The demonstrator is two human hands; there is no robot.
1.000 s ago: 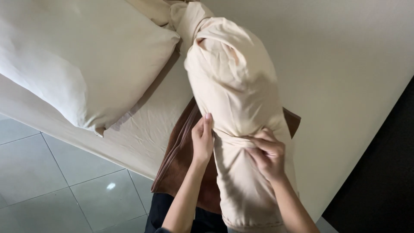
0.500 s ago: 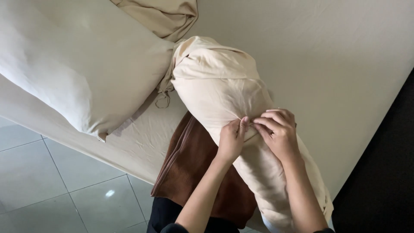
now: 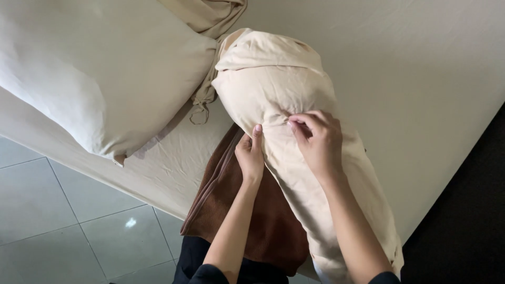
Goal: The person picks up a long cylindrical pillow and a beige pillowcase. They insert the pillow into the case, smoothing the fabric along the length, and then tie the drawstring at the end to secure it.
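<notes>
Two pillows were seen on the bed (image 3: 421,79), which was covered by one cream sheet. One long bolster pillow (image 3: 279,89) in a cream case was held tilted above the mattress edge, its lower end reaching down toward the person. The left hand (image 3: 250,155) was pressed against the bolster's left side, its fingers laid flat along the fabric, gripping the case lightly. The right hand (image 3: 318,143) was clenched on a fold of the case at the bolster's middle, the cloth pinched between thumb and fingertips. One larger white pillow (image 3: 100,79) was laid on the bed to the left, just beside the bolster. One brown towel (image 3: 252,221) was draped over the bed's edge beneath the bolster. One crumpled cream cloth (image 3: 210,13) was seen at the top. Grey floor tiles (image 3: 63,226) were visible below.
</notes>
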